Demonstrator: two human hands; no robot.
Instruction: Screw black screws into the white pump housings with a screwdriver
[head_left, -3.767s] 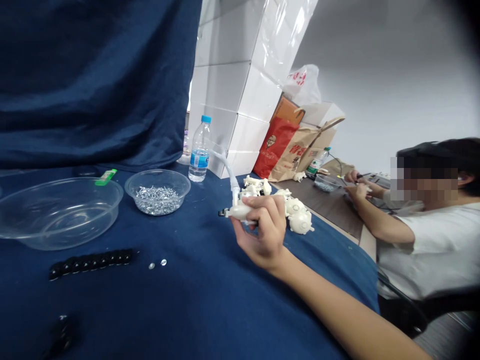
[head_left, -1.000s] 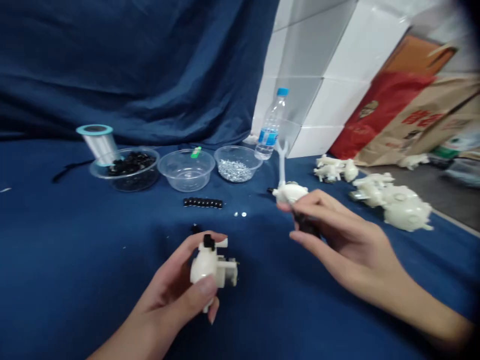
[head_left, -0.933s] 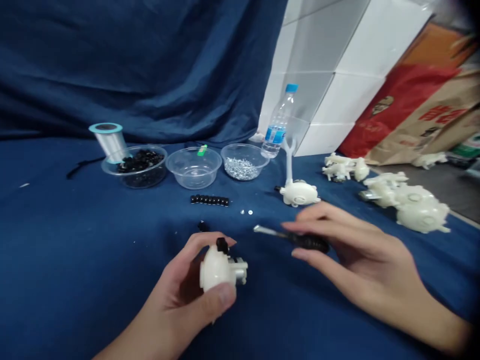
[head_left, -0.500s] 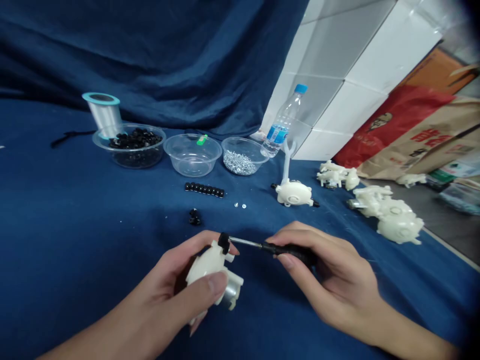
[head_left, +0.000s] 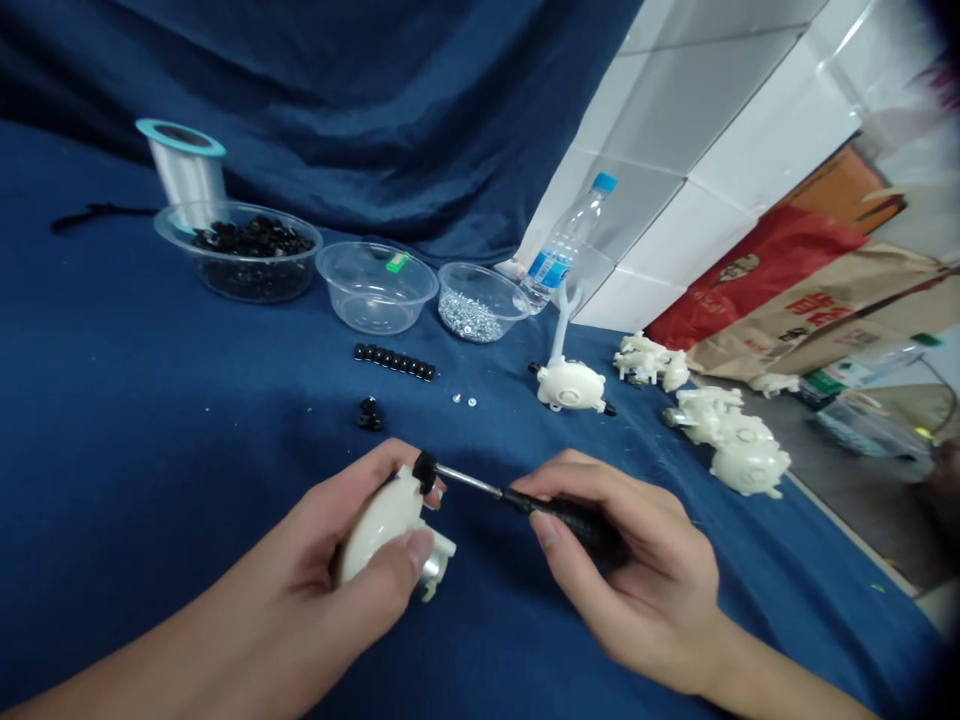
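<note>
Left hand [head_left: 330, 595] clamps white housing [head_left: 379, 522], lower centre | right hand [head_left: 641, 565] grips screwdriver [head_left: 516, 499], tip meeting black foot [head_left: 425, 472] there, fastening apparently unfinished | farther housings [head_left: 750, 466], right of frame, show no such feet | second housing [head_left: 572, 385], right of centre, already carries two | seemingly remaining: black row [head_left: 394, 362], centre; loose screws [head_left: 472, 402] just right

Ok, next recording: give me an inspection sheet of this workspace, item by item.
Surface: blue cloth.
Work things: housing; black piece on it; screwdriver, tip at the black piece.
Clutter: spool, three bowls on the cloth, bottle, black parts, more housings.
Hands: left hand grips the housing, right hand the screwdriver.
Cables: thin black strand at far left; cannot tell if a cable.
Surroundings: curtain, white boxes, paper bags.
</note>
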